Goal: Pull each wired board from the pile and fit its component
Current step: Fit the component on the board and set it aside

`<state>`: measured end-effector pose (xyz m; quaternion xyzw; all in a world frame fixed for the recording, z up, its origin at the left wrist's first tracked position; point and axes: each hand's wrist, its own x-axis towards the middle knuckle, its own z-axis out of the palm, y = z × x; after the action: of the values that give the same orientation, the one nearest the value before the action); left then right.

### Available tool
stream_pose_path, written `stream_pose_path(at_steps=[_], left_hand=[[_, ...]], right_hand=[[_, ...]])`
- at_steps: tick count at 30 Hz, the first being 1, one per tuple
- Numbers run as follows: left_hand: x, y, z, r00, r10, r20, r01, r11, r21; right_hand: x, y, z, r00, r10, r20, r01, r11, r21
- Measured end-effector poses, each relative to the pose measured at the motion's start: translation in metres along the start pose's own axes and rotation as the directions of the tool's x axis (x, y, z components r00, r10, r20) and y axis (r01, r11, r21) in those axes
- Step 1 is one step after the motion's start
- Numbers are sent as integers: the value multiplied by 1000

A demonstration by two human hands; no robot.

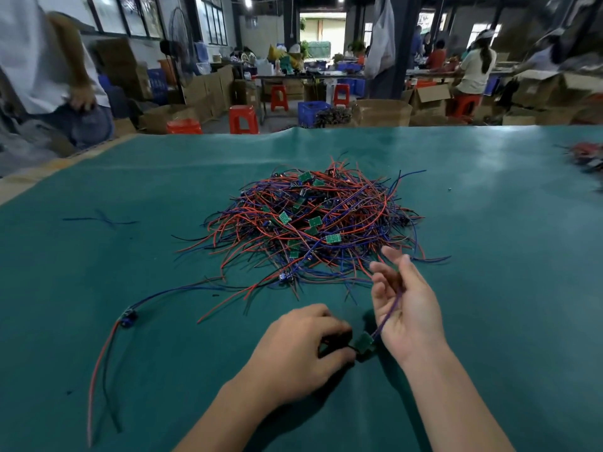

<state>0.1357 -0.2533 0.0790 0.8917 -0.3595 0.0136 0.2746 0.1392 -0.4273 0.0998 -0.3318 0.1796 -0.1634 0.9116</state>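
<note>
Green matting covers the worktop (489, 288), and the pile (313, 223) of red and blue wired boards lies at its centre, just beyond both hands. One small green board (363, 342) is already clear of the pile and hangs between the hands, close to the mat. The right hand (408, 308) is raised, palm turned inward, with its fingers loosely curled around the board's blue lead (388, 313), which runs down to the board. The left hand (303, 350) is pinched at the board's near edge on a small dark part (336, 342); whether that part is seated cannot be told. The fitting step appears to be in hand. The next move likely calls for steadying the board by its lead and pressing the part home squarely. A completed-looking assembly (129, 318) with trailing wires lies well apart to the left.
</note>
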Motion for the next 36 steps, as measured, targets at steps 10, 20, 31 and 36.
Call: stream_pose_path(at_steps=[10,20,31,36], left_hand=[[0,10,8,986,51,-156,-34,993,113],[4,-1,-17,900,-397,-181,173,706,-687],[1,0,-22,921,-161,354,371,89,-925],[3,-6,-17,935,-220,277,300,79,-951]], right_hand=[[-13,33,2,936,-272,222,350,670,-655],[-12,24,2,952,-214,218,302,757,-579],[-20,14,7,872,252,420,-72,914,-400],[-17,15,3,883,226,412,-37,908,-418]])
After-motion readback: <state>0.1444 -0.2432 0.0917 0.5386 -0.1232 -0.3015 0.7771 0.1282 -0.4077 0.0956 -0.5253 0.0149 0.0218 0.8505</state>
